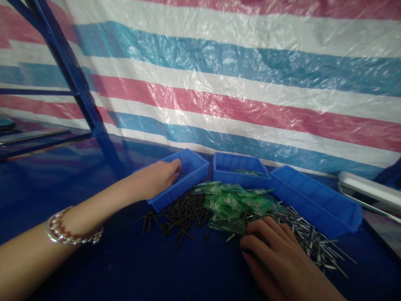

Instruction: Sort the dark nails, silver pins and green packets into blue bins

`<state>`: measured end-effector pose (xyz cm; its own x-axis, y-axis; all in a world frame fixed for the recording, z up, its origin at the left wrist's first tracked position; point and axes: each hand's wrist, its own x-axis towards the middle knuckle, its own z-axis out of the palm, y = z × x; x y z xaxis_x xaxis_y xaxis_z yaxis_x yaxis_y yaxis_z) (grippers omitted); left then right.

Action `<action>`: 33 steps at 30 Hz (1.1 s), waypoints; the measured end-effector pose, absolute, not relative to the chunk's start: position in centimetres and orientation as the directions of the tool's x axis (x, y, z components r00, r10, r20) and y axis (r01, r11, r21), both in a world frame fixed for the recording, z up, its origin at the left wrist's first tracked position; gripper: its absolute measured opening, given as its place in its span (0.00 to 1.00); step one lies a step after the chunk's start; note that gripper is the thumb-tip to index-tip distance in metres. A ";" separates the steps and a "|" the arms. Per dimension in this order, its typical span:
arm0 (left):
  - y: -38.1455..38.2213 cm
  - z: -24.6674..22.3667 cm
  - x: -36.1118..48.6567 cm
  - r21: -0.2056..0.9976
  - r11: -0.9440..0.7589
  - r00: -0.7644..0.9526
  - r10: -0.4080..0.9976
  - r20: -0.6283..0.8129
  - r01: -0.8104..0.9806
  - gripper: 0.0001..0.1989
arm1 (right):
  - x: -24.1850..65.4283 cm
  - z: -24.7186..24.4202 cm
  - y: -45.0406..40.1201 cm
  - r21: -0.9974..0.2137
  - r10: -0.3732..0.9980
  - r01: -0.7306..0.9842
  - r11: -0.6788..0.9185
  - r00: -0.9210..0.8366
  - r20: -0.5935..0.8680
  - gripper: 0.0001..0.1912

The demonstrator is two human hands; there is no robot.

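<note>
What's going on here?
A person is working bare-handed at a blue-covered surface. Their left hand rests on the rim of the left blue plastic bin. Their right hand lies at the edge of a heap of dark nails, silver nails and green plastic packets. The middle bin holds something green, and the right bin sits beside the heap. A striped tarp hangs behind.

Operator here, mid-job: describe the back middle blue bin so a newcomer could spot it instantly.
Along the foot of the striped tarp stand three blue plastic bins. The middle bin sits directly behind the heap of green plastic packets and nails. Unlike its neighbours, it shows a green strip lying inside.
</note>
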<state>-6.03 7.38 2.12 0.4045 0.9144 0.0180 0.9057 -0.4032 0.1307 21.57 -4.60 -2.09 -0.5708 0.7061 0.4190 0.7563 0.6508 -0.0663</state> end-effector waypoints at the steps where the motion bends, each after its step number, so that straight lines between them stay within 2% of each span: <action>1: 7.5 2.0 -6.1 0.126 -0.391 0.392 0.920 0.021 0.912 0.07 | 21.5 -2.1 -4.6 -0.063 0.706 0.758 0.649 -0.570 0.420 0.07; 6: 7.4 2.1 -6.1 0.165 -0.412 0.417 0.909 0.002 0.896 0.07 | 21.4 -2.3 -4.5 -0.042 0.693 0.757 0.653 -0.574 0.436 0.07; 16: 6.7 2.9 -5.7 0.427 -0.500 0.584 0.807 -0.087 0.754 0.10 | 21.8 -2.2 -4.7 -0.064 0.715 0.755 0.653 -0.585 0.383 0.08; 23: 7.4 3.2 -6.0 0.533 -0.488 0.620 0.779 -0.090 0.691 0.15 | 21.6 -2.1 -4.6 -0.057 0.714 0.759 0.649 -0.581 0.390 0.07; 28: 7.1 3.5 -6.0 0.544 -0.457 0.612 0.779 -0.137 0.704 0.15 | 21.6 -2.0 -4.7 -0.053 0.709 0.757 0.651 -0.581 0.399 0.07; 33: 6.4 3.9 -6.3 0.461 -0.467 0.580 0.803 -0.136 0.754 0.09 | 21.6 -1.9 -4.7 -0.044 0.707 0.758 0.651 -0.584 0.399 0.08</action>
<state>-6.33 6.42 3.93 0.5802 0.8030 -0.1361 0.7545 -0.4670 0.4612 21.56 -4.71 -1.90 -0.5838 0.7069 0.3994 0.7581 0.6507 -0.0437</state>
